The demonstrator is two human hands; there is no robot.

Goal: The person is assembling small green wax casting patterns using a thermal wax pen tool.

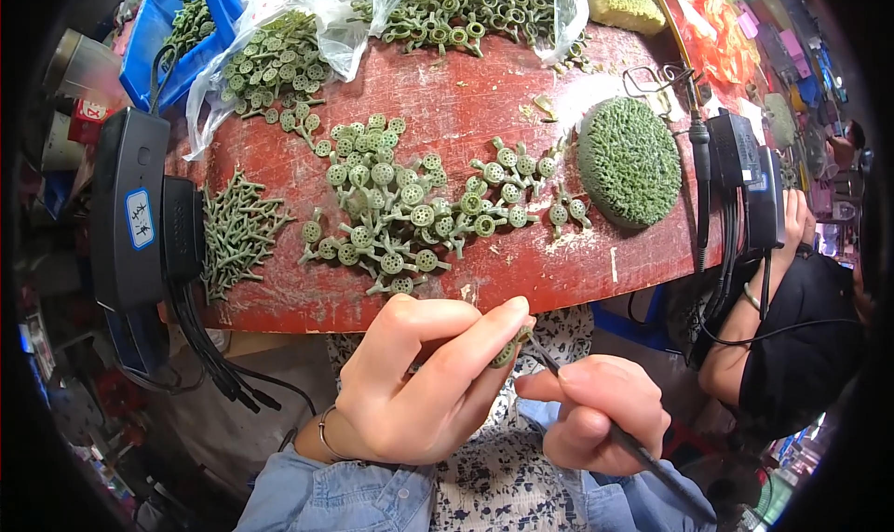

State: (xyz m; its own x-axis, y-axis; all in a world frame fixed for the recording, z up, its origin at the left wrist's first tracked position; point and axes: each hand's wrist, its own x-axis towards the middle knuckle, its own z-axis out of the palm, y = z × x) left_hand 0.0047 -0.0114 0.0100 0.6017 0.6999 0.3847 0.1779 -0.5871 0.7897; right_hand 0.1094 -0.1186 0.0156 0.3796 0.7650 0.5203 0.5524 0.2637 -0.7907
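Above my lap, just off the table's near edge, my left hand [419,383] is closed with a small green seedpod-shaped piece [506,353] pinched in its fingertips. Its wrist wears a thin bracelet. My right hand [605,411] grips a slender dark pen-like tool [650,462], whose thin tip meets the green piece; the exact contact is too small to make out. Beyond my hands, a loose heap of pale green seedpod heads on short stalks [382,192] covers the middle of the red table [521,271]. To its left lies a pile of short green sticks [242,229].
A round textured green block [629,162] stands at the right, beside a corded pen-shaped tool [700,160] and black boxes [736,146]. Plastic bags [363,29] with more green pieces and a blue bin [182,25] line the back. Another person's arm [740,336] is at the right.
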